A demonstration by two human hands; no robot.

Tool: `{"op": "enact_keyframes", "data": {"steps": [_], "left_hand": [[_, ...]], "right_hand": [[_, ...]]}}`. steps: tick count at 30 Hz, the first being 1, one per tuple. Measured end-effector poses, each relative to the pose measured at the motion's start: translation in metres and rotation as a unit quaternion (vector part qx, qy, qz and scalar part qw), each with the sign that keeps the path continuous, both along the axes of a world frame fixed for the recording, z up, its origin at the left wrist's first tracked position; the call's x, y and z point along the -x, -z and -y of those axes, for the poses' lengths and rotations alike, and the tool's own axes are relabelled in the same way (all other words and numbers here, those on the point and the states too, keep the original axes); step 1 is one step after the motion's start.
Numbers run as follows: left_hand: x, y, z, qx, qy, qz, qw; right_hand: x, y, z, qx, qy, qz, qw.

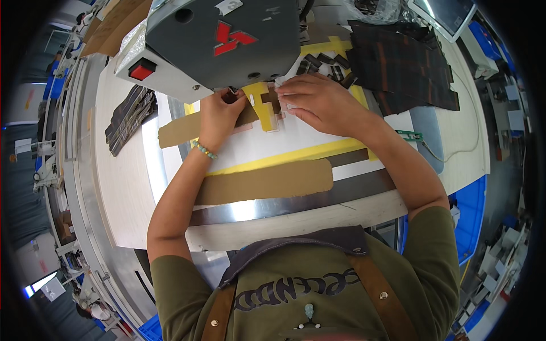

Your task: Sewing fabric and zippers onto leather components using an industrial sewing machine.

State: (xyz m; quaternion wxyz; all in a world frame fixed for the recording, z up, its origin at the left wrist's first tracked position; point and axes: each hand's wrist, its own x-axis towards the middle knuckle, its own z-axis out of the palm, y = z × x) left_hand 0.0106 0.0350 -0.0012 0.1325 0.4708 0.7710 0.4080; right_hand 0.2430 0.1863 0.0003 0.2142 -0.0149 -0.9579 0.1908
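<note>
My left hand (222, 113) is closed at the underside of the machine, thumb and forefinger pinched on something dark that I cannot make out. It is over a long brown card strip (176, 133). My right hand (324, 105) lies with fingers slightly bent and apart on the edge of a clear plastic piece beside a yellow cross-shaped piece (263, 116). Under both is a white work surface (244, 150) edged with yellow tape. A second brown strip (261, 181) lies nearer me.
A grey machine head (199, 40) with a red button overhangs my hands. Plaid fabric pieces are stacked at right (404, 68) and left (128, 116). Small dark pieces (324, 62) lie behind my right hand. A green-handled tool (409, 135), screen (441, 14) and blue bin (469, 216) are at right.
</note>
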Motion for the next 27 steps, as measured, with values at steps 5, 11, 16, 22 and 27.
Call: {"op": "enact_keyframes", "data": {"steps": [5,11,16,22,27], "left_hand": [[-0.001,0.0,0.004,0.008,-0.009,-0.011,1.0],[0.004,0.008,0.005,0.0,0.002,-0.017,1.0],[0.033,0.01,0.024,0.021,0.023,-0.057,0.998],[0.094,-0.002,0.089,0.063,0.009,-0.138,0.988],[0.132,-0.019,0.117,0.046,-0.032,-0.259,0.964]], "right_hand": [[0.001,0.008,0.002,-0.057,-0.026,0.04,0.997],[0.0,0.005,0.002,-0.076,-0.033,0.109,0.991],[0.002,0.002,0.003,-0.041,-0.003,0.114,0.993],[0.009,-0.001,0.004,-0.072,-0.026,0.099,0.992],[-0.001,-0.011,0.006,-0.046,-0.03,0.106,0.993]]}}
